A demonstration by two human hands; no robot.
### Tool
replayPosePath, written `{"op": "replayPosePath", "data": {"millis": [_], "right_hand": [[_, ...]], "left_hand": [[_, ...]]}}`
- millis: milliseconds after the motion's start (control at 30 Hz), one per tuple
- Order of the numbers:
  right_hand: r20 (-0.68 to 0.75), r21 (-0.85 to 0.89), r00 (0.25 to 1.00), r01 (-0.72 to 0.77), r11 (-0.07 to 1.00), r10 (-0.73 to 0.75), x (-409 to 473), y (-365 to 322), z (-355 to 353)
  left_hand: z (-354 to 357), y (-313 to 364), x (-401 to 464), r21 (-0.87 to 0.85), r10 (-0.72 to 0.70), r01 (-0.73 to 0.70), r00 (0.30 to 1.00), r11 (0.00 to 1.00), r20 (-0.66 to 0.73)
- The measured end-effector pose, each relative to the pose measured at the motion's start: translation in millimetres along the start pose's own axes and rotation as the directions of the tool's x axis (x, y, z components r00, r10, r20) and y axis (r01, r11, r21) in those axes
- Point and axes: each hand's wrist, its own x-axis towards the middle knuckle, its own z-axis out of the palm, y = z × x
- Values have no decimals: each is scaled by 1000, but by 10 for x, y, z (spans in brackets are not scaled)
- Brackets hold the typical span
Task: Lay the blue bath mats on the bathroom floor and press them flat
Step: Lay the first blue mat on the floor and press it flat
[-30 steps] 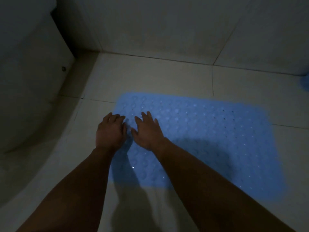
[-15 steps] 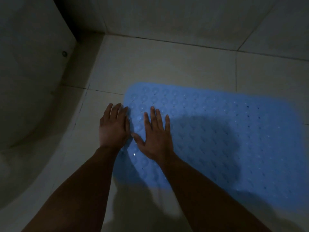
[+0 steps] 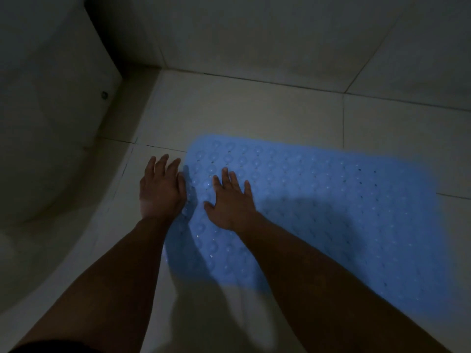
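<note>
A blue bath mat (image 3: 331,200) with rows of round bumps and small holes lies spread on the pale tiled floor (image 3: 242,110). My right hand (image 3: 230,200) lies palm down on the mat near its left end, fingers straight and slightly spread. My left hand (image 3: 161,187) lies flat at the mat's left edge, mostly on the tile, fingers straight, its thumb side touching the mat. The room is dim and my arms cast shadows over the mat's near part.
A curved white fixture (image 3: 51,123), a tub or toilet base, fills the left side with a small bolt (image 3: 104,94) on it. A tiled wall (image 3: 280,34) rises behind the floor. Bare tile lies beyond the mat and in front of it.
Both hands have slid a little leftward along the mat's left end, the left hand now mostly off the mat onto the tile. The camera view has shifted, showing more wall.
</note>
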Motion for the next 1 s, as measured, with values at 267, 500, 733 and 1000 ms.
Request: {"op": "replayPosePath", "data": {"millis": [267,500,733,1000], "right_hand": [[-243,366,968,36,930,57,-69,182,-731],[-331,388,943,111,915,26,-85,380,-677],[-489,306,871,225,925,-50,116,412,-672],[-507,301,861,214,929,-34,254,397,-715]], "left_hand": [[41,272,-58,17,227,-228,972,973,53],[523,325,-239,50,239,-254,948,966,210],[802,276,-317,136,244,-254,966,958,84],[836,244,-277,139,239,-252,965,958,107]]}}
